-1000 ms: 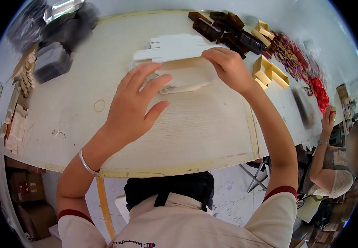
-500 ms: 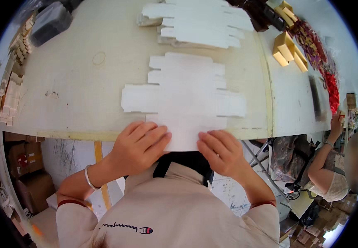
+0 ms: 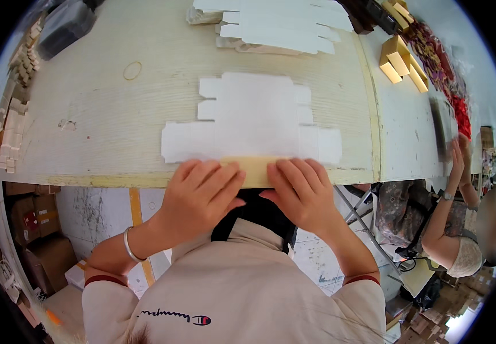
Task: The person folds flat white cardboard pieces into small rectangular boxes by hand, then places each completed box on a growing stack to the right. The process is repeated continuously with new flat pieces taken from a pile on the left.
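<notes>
A flat white cardboard box blank (image 3: 256, 109) with side tabs lies at the table's near edge. Its near panel is bent up, and a pale gold strip of its other face (image 3: 254, 171) shows between my hands. My left hand (image 3: 199, 186) grips the left part of this panel, fingers curled over it and thumb low on the near side. On the right part, my right hand (image 3: 301, 189) holds the panel in the same way. The fingertips are slightly blurred.
A stack of white box blanks (image 3: 282, 26) lies farther back. Gold boxes (image 3: 396, 60) stand at the back right, and folded card pieces (image 3: 13, 135) line the left edge. A rubber band (image 3: 133, 70) lies on the table (image 3: 110, 126). A co-worker (image 3: 451, 229) sits at the right.
The blank's near panel, flat before, is now folded upward, showing its gold face. Both hands have curled over it. The co-worker's hands have come together.
</notes>
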{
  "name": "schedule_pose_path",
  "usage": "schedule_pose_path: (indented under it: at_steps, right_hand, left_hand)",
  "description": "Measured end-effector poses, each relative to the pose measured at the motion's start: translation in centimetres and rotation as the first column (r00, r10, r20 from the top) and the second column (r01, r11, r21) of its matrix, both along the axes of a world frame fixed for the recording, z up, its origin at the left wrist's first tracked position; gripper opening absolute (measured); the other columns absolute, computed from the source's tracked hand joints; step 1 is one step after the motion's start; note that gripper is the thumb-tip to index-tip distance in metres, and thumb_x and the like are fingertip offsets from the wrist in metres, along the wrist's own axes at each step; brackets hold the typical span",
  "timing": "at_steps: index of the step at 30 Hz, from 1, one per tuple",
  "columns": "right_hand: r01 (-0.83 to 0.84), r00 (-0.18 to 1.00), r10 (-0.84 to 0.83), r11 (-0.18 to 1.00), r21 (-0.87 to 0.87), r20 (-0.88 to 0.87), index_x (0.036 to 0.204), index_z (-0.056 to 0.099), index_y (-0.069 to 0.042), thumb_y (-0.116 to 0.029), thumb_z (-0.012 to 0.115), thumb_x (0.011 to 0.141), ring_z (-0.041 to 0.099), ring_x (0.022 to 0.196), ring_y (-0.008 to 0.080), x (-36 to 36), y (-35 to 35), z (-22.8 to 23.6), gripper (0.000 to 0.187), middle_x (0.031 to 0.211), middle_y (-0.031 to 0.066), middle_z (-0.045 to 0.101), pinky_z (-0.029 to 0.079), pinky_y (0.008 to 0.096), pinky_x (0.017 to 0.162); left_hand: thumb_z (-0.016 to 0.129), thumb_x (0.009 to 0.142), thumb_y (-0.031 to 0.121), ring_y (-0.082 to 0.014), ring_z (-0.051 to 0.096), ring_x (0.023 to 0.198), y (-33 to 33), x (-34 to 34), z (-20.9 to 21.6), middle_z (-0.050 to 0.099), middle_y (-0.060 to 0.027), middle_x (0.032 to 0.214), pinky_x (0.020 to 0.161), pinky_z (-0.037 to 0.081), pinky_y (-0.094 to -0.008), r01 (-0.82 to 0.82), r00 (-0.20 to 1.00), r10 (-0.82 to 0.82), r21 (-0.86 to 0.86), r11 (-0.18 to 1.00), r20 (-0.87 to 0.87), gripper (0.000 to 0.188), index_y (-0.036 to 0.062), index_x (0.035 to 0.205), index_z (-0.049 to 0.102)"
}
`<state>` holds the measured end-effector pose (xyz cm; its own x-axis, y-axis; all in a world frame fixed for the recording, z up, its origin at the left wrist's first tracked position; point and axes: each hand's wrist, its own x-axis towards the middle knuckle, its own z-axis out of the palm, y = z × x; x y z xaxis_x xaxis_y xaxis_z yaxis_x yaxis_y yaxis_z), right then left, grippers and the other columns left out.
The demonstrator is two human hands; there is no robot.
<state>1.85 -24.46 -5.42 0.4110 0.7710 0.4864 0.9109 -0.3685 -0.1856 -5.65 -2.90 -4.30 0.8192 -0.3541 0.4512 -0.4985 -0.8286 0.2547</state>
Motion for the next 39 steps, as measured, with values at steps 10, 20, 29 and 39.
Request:
schedule_pose_path:
  at_steps: [10, 20, 29, 39]
  right_hand:
    - [-0.056, 0.94, 0.0, 0.986, -0.156, -0.341, 0.08, 0.053, -0.002, -0.001, 0.062, 0.071, 0.054, 0.074, 0.0276, 2.2, 1.5, 2.9, 0.013, 0.078, 0.0102, 0.049, 0.044, 0.0368, 0.064]
    - [0.084, 0.869, -0.171, 0.976, -0.201, -0.464, 0.087, 0.054, -0.001, 0.003, 0.062, 0.074, 0.057, 0.073, 0.0282, 0.7, 2.5, 3.0, 0.015, 0.078, 0.0113, 0.053, 0.046, 0.0385, 0.064]
    - [-0.057, 0.914, 0.107, 0.989, 0.138, -0.391, 0.119, 0.06, -0.003, -0.02, 0.076, 0.075, 0.051, 0.12, 0.037, 2.0, -1.1, 3.8, 0.05, 0.131, 0.0168, 0.054, 0.043, 0.0474, 0.098]
    - [-0.188, 0.98, 0.19, 0.981, 0.046, -0.059, 0.094, 0.064, -0.001, -0.024, 0.074, 0.075, 0.058, 0.09, 0.0243, -0.5, -0.9, 0.5, 0.031, 0.1, 0.0099, 0.06, 0.049, 0.0371, 0.08]
  left_hand:
    - [0.064, 0.068, 0.002, -0.0211, 0.054, 0.072, 0.4, 3.2, 1.5, 0.053, -0.0051, 0.077, 0.061, 0.047, -0.0308, 0.026, 0.976, -0.049, -0.111, 0.993, -0.214, 0.018, 0.005, 0.086, 0.061]
    - [0.063, 0.075, 0.005, -0.0235, 0.054, 0.073, -0.2, 3.4, 2.2, 0.054, -0.0066, 0.079, 0.061, 0.045, -0.0348, -0.104, 0.994, 0.105, 0.078, 0.991, -0.006, 0.018, 0.006, 0.093, 0.064]
    - [0.058, 0.085, 0.008, -0.0278, 0.058, 0.075, 1.5, 3.5, 3.3, 0.058, -0.0088, 0.082, 0.061, 0.048, -0.0361, -0.115, 0.925, 0.085, -0.059, 0.992, -0.371, 0.018, 0.0048, 0.102, 0.061]
    - [0.056, 0.081, 0.002, -0.0272, 0.06, 0.077, 2.1, 7.4, 4.2, 0.061, -0.0089, 0.085, 0.062, 0.049, -0.0366, 0.107, 0.908, -0.039, 0.141, 0.984, -0.418, 0.024, 0.0044, 0.104, 0.057]
